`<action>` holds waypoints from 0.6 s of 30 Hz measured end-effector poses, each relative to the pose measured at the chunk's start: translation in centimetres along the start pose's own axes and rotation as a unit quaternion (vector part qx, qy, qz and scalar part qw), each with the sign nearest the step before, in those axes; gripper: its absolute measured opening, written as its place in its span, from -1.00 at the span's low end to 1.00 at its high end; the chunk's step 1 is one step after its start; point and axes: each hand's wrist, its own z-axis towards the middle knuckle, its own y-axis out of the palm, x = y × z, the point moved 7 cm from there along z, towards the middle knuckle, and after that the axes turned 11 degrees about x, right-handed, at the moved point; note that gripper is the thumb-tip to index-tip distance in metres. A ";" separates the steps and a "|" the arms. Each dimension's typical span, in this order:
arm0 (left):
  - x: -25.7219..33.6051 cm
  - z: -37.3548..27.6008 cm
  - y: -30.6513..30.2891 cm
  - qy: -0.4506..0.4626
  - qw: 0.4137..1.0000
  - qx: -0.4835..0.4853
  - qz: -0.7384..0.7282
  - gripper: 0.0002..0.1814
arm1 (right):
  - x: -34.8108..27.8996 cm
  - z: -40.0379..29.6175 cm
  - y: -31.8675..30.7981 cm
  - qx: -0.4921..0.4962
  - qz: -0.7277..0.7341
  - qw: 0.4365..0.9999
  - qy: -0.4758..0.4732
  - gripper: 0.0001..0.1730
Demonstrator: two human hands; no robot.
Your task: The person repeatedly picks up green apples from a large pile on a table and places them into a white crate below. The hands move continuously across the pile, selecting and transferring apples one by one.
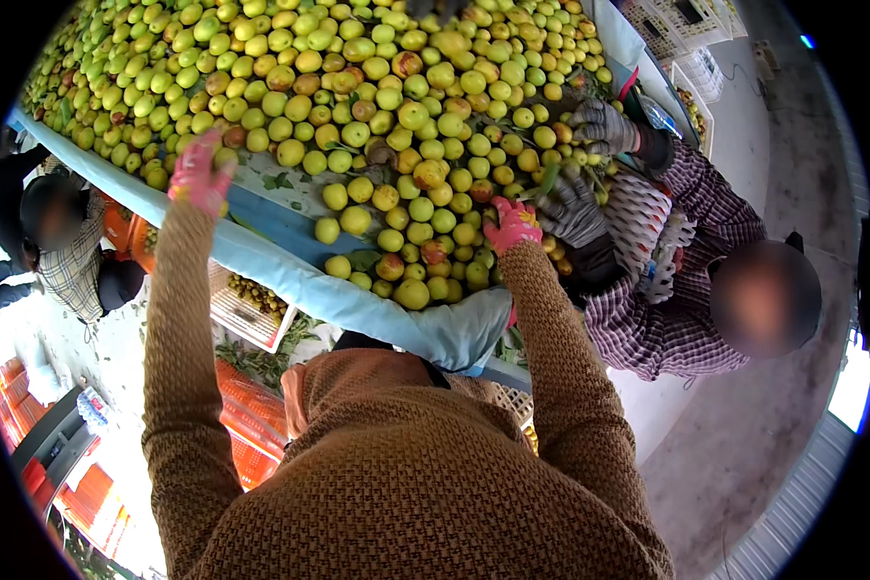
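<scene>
A broad heap of yellow-green fruit (pixel 413 114), apparently jujubes, covers the table, some with red-brown patches. My left hand (pixel 201 174), in a pink glove, hovers over the heap's near-left edge. One fruit shows between its thumb and fingers; whether it is gripped cannot be told. My right hand (pixel 512 226), gloved the same way, reaches down among fruit at the near right. Its fingertips are partly hidden, so a hold is unclear. Just beside it is a co-worker's grey-gloved hand (pixel 574 210); that person's other gloved hand (pixel 603 127) touches fruit farther back.
Pale blue cloth (pixel 275 264) drapes the table's raised near edge. White foam netting (pixel 639 217) lies by the co-worker at right. Below the table stand a crate of brownish fruit (pixel 250 301) and orange crates (pixel 250 420). Another person (pixel 72 246) is at left. White crates (pixel 678 29) stand back right.
</scene>
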 end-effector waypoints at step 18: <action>14.7 -6.4 7.7 0.033 0.971 -0.235 0.017 -0.10 | -8.3 -0.1 -3.9 -0.117 0.678 0.695 0.206 -0.64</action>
